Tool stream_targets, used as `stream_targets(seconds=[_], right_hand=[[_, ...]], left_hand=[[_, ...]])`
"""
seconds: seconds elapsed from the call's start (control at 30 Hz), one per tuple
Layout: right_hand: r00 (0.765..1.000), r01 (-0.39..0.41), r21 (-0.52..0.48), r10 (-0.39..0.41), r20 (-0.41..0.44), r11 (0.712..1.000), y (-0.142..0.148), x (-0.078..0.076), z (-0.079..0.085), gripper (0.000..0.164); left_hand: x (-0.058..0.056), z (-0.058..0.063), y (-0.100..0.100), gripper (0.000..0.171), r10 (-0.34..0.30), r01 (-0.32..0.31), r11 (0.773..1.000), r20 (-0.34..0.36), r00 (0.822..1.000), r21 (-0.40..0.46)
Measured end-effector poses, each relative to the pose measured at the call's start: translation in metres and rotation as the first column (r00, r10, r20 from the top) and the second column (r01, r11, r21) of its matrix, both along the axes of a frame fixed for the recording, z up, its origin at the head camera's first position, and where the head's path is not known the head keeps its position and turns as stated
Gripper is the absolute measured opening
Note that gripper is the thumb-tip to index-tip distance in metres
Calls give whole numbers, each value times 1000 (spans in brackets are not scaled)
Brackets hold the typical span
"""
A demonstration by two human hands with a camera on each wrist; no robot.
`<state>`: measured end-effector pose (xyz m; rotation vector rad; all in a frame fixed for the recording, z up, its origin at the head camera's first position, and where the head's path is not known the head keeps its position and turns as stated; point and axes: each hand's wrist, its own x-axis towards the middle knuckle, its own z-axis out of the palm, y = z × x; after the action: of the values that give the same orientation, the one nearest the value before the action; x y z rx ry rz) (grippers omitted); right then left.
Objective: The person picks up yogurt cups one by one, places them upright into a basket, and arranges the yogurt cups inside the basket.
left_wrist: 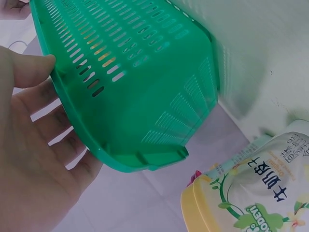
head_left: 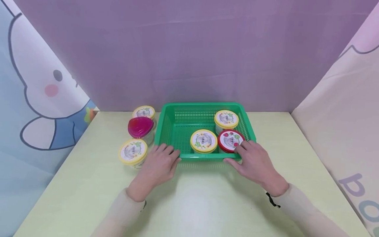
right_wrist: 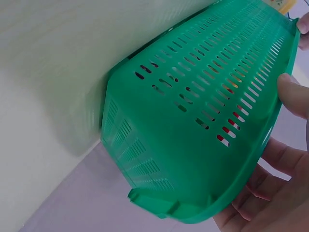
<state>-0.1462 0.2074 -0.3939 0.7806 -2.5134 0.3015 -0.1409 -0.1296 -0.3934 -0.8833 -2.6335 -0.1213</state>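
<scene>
In left grip [head_left: 159, 164] and right grip [head_left: 256, 162] sits the basket's near rim [head_left: 204, 157].

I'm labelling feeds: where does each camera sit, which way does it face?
Head: on the head, facing forward and down at the green basket; left hand, right hand and sleeves show.
Left wrist: worn there, facing the basket and a yellow-lidded tub; mainly left hand shows.
Right wrist: worn there, facing the basket; mainly right hand shows.
Both wrist views share its near slotted wall.
</scene>
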Motion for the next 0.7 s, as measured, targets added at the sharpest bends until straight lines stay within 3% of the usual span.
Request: stream_targets(seconds=[0.4, 0.57, 0.7], right_hand=[[998, 49, -21, -48, 46, 999, -1, 0, -3, 86], [997, 49, -2, -49, 63, 999, -2, 0, 1, 62], [996, 55, 4, -55, 76, 998, -3, 0, 3, 46]], left_hand=[[1, 0, -4, 23, -27, 27, 1000, -34, 999, -3], [4, 4, -6, 27, -43, 44, 998, -35, 998, 45], [5, 8, -11, 31, -29, 30, 999, -32, 999, 30]])
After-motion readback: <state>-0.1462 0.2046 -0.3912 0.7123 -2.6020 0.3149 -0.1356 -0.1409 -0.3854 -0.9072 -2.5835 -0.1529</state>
